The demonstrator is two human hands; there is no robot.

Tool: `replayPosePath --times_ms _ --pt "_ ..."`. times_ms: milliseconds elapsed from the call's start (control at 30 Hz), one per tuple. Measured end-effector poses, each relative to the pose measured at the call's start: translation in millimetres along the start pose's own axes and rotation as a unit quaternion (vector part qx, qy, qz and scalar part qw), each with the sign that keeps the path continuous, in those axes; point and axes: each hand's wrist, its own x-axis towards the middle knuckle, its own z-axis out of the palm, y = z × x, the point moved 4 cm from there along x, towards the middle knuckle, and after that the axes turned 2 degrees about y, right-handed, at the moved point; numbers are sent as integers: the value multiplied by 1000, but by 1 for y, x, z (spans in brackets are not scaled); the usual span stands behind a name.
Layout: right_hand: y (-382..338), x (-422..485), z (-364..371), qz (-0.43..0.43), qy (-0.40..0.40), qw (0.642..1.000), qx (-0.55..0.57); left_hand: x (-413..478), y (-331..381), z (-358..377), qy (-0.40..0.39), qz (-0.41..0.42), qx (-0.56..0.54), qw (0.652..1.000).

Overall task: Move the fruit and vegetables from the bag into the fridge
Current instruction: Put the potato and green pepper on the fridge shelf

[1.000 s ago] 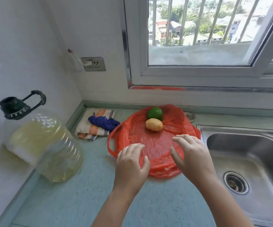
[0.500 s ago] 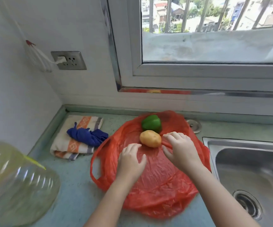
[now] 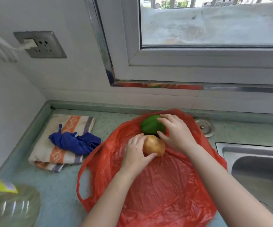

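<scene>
A red plastic bag (image 3: 165, 185) lies spread flat on the green counter. On its far part rest a yellow-brown potato (image 3: 155, 145) and, just behind it, a green pepper (image 3: 149, 126). My left hand (image 3: 137, 153) wraps around the potato's left side, thumb under its near edge. My right hand (image 3: 175, 131) curls over the pepper's right side, fingers on top and thumb at its near side. Both vegetables still rest on the bag. No fridge is in view.
A folded striped towel (image 3: 63, 154) with a blue cloth (image 3: 75, 141) on it lies to the left. A steel sink (image 3: 260, 169) is at the right, with a round metal cap (image 3: 204, 127) behind it. A clear oil jug (image 3: 9, 207) stands at the near left. The wall and window sill close off the back.
Both hands have reached forward over the bag. The left has closed around the potato, the right has moved past it onto the pepper. The view has moved closer and lower.
</scene>
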Motion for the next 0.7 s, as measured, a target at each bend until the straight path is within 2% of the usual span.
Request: replayPosePath --times_ms 167,400,567,700 --pt "10 16 11 -11 -49 999 18 9 -4 11 -20 12 -23 999" --pt "22 32 20 16 -91 995 37 11 -9 18 -31 20 -37 999" --pt "20 31 30 28 -96 992 75 5 -11 21 -37 -6 -66 997" --pt "21 27 36 64 -69 987 134 1 -12 21 -28 -25 -95 995"
